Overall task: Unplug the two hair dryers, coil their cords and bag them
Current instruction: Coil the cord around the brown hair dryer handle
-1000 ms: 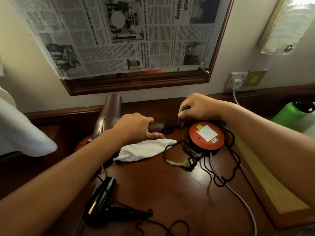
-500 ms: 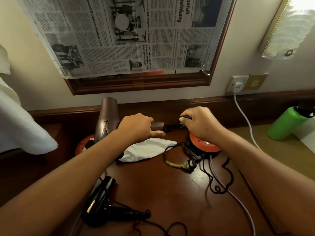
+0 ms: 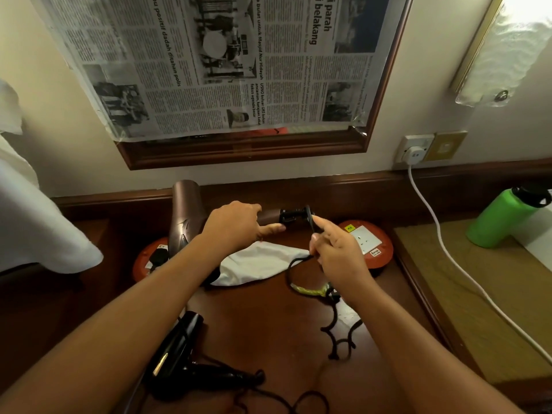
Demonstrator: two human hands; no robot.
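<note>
My left hand (image 3: pixel 239 227) grips the handle of a brown hair dryer (image 3: pixel 185 210) held above the desk, barrel pointing at the wall. Its black cord (image 3: pixel 310 222) leaves the handle end, and my right hand (image 3: pixel 334 252) pinches that cord just below, index finger stretched out. The cord runs down past a plug with a yellow-green tie (image 3: pixel 313 289) and curls on the desk. A white cloth bag (image 3: pixel 260 265) lies under the hands. A black hair dryer (image 3: pixel 176 351) lies near the front edge, its cord trailing right.
Two orange round extension reels sit on the wooden desk (image 3: pixel 268 330), the right reel (image 3: pixel 370 243) and the left reel (image 3: pixel 149 261), which has a black plug in it. A white cable (image 3: pixel 433 222) runs from the wall socket (image 3: pixel 415 149). A green bottle (image 3: pixel 501 219) stands at the right.
My right hand has come back toward me from the handle end, drawing the cord down, and uncovered the right reel. The left hand still holds the brown dryer.
</note>
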